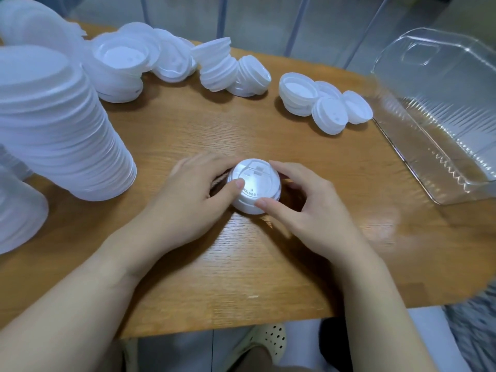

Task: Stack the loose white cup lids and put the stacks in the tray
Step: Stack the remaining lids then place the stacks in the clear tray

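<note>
A short stack of white cup lids (255, 186) stands on the wooden table (241, 264) in the middle. My left hand (193, 194) grips its left side, thumb pressed on the top lid. My right hand (298, 208) grips its right side, thumb at the near rim. A clear plastic tray (440, 146) lies at the right with nothing in it. Loose lids (326, 102) lie in a small group behind the stack, to the right. More loose lids and short stacks (228, 71) lie at the back.
A tall leaning stack of lids (61, 124) stands at the left. More lid stacks (18, 210) sit at the far left edge, blurred. Behind it lies a pile of lids (120, 65). The table's near edge runs above my feet.
</note>
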Demonstrator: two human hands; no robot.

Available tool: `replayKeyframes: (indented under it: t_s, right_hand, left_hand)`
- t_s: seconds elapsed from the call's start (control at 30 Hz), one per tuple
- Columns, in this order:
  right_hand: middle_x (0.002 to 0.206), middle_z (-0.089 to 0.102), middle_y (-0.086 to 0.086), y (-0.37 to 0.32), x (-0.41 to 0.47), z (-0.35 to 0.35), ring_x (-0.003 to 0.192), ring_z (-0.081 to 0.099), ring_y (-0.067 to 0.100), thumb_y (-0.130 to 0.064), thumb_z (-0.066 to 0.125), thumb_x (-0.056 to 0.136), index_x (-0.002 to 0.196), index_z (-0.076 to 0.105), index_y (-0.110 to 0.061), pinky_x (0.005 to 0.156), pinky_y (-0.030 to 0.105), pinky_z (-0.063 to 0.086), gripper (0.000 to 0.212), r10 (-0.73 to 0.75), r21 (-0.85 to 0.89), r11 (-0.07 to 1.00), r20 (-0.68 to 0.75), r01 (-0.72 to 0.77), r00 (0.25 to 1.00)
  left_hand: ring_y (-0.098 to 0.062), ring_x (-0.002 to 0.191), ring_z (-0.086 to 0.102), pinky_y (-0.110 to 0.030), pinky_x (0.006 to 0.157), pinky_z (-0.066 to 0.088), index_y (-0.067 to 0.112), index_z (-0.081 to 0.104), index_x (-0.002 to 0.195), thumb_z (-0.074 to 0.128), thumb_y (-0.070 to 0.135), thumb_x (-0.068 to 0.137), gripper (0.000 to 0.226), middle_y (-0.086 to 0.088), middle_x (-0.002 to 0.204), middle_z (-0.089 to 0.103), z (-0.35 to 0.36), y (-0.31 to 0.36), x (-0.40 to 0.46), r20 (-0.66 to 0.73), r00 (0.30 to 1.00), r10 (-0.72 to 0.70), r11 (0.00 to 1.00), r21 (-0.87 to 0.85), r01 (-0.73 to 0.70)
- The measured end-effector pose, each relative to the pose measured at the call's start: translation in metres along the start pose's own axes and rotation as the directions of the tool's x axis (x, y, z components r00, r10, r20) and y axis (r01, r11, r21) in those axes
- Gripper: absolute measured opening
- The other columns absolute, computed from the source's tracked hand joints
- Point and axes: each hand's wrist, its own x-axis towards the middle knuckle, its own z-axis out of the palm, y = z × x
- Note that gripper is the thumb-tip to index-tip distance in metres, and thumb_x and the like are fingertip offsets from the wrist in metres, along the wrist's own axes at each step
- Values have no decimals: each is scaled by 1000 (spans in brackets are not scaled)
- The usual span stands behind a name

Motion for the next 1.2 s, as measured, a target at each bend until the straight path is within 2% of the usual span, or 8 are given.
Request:
replayKeyframes:
  t_s: [0.23, 0.37, 0.47, 0.63, 0.77, 0.87, 1.07, 1.2]
  right_hand:
    - [131, 62, -27, -3, 0, -2, 126, 52, -10, -36, 82, 87, 139, 59, -33, 103, 10, 39, 57, 45, -20, 999, 28, -45, 999]
    - [130, 62, -26, -4, -3, -8, 125, 53, -12, -42, 82, 86, 133, 55, -44, 105, 14, 43, 54, 106, 93, 990, 29, -108, 994]
    - [130, 66, -14, 5, 2, -23, 120, 60, -4, -41, 79, 89, 137, 62, -28, 98, 17, 49, 52, 159, 140, 981, -161, -137, 974]
    - [131, 63, -5, 31, 52, -59, 124, 56, 10, -28, 77, 91, 134, 62, -16, 105, 32, 46, 47, 115, -142, 971, -434, -194, 894]
    - [137, 61, 2, 36, 117, -75, 130, 51, 24, -28, 74, 93, 134, 63, -15, 111, 43, 38, 45, -1, -429, 896, -268, -118, 963]
    - [132, 64, 1, 41, 157, -75, 128, 51, 26, -29, 68, 98, 130, 68, -20, 100, 36, 31, 33, -31, -653, 754, -152, -77, 988]
    - [104, 73, 1, 50, 176, -74, 103, 61, 27, -23, 60, 102, 105, 77, -19, 87, 31, 24, 17, -14, -732, 674, -151, -102, 988]
    - [108, 75, 3, 38, 169, -77, 105, 62, 29, -21, 61, 101, 103, 76, -15, 88, 34, 27, 16, -14, -715, 689, -182, -123, 983]
  left_hand:
    - [2, 124, 50, -38, 113, 31, 39, 58, 138, 45, 50, 100, 42, 29, 128, 59, 0, 2, -1, 11, 1000, 8, 997, 70, -9]
    - [7, 127, 40, -22, 113, 21, 33, 46, 151, 45, 74, 85, 78, 26, 136, 51, 0, 6, -4, 0, 1000, -19, 998, 65, 19]
    - [5, 132, 36, -26, 117, 21, 36, 39, 155, 56, 86, 71, 99, 29, 140, 46, -1, 9, -4, 35, 999, -22, 996, 84, 19]
    - [26, 113, 22, -24, 113, 21, 41, 43, 148, 67, 81, 60, 100, 46, 123, 36, 2, 7, -2, 7, 1000, -3, 997, 81, 3]
    - [19, 122, 33, -18, 109, 17, 46, 50, 133, 70, 79, 63, 80, 37, 121, 49, 3, 1, -3, -33, 999, 8, 995, 97, -4]
    - [15, 122, 36, -14, 109, 14, 50, 48, 128, 72, 77, 64, 74, 35, 118, 49, 4, 0, -3, -46, 999, -1, 995, 103, 5]
    - [11, 122, 38, -12, 109, 11, 52, 46, 124, 71, 78, 62, 71, 36, 119, 49, 4, 0, -2, -58, 998, -4, 997, 77, 9]
    - [7, 116, 39, -11, 106, 10, 48, 49, 125, 68, 78, 63, 71, 34, 117, 50, 6, 0, 0, -52, 999, 6, 996, 93, -1]
